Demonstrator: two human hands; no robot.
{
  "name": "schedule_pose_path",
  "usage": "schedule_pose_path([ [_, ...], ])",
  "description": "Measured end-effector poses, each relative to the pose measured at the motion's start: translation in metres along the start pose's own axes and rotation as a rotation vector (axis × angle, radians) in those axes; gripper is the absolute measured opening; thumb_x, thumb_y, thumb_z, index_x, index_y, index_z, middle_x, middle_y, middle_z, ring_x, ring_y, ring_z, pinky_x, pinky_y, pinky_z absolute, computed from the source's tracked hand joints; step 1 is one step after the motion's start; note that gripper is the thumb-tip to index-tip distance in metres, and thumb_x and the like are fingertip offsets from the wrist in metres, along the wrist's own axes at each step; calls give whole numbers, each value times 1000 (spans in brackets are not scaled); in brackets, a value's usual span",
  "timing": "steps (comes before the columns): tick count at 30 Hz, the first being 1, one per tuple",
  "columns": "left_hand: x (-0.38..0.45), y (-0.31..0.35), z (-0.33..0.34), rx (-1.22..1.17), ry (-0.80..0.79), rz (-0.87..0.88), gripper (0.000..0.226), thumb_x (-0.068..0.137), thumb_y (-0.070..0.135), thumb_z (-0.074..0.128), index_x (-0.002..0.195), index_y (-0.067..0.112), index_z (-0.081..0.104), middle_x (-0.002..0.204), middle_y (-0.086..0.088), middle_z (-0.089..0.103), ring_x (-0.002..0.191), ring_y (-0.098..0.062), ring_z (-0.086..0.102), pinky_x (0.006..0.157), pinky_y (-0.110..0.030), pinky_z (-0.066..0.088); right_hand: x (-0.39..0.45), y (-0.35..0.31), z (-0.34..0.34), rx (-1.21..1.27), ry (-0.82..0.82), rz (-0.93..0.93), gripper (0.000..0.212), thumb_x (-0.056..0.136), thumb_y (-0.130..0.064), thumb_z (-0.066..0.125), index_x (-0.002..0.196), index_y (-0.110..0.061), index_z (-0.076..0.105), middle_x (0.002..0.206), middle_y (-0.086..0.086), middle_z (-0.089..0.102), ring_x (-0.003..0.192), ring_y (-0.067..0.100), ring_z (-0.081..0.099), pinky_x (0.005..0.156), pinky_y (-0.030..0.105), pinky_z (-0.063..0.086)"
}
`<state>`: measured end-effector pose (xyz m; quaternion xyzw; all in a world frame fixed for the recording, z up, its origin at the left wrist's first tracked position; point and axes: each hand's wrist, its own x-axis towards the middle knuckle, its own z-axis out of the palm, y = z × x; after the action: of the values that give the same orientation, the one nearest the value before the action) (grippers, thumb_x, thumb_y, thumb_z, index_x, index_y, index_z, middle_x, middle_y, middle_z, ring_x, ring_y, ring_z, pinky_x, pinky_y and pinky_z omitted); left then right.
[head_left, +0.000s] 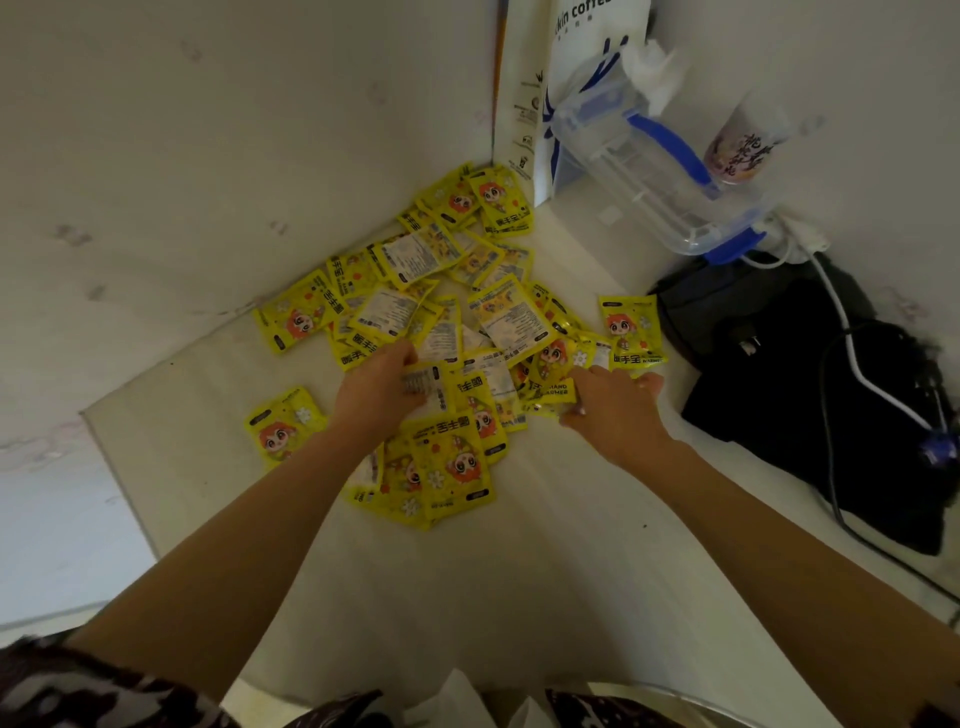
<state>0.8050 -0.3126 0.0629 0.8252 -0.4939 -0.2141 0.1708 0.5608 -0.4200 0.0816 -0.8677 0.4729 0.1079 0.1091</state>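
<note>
Several yellow hand-warmer packets (457, 467) with a red-haired cartoon figure lie scattered over a white table (545, 571), some face up, some showing the white printed back. My left hand (376, 387) reaches into the pile and grips a packet (428, 384) that shows its white back. My right hand (615, 408) is at the pile's right side, its fingers pinching a yellow packet (553, 392) marked HAND WARMER. One packet (283, 426) lies apart at the left, another packet (631, 332) at the right.
A clear plastic box with blue clips (660, 171) leans at the back right beside a white paper coffee bag (561, 78) and a printed cup (743, 145). A black bag (810, 395) with white and black cables lies at the right. Walls close off the back corner.
</note>
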Motion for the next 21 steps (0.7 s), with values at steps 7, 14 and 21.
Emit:
schedule_pose_path([
  [7,-39,-39,-41,-674,317,-481,51,68,15,84,114,13,61,92,-4,65,50,-6,62,36,-20,46,-16,-47,-7,495,-51,155,37,82,-39,68,104,-13,55,94,4,66,97,27,60,90,42,40],
  [14,-90,-108,-33,-937,320,-834,38,69,13,82,98,-8,68,64,-14,66,47,-24,58,48,-31,52,-28,-90,20,970,-269,329,48,74,-30,80,108,-3,61,104,16,66,97,28,64,88,48,53],
  [21,-96,-122,-27,-912,368,-959,34,71,16,82,97,-1,67,85,-17,65,56,-22,55,58,-31,50,-39,-114,43,987,-222,411,32,77,-23,76,103,-7,67,105,13,69,100,29,64,89,43,52],
])
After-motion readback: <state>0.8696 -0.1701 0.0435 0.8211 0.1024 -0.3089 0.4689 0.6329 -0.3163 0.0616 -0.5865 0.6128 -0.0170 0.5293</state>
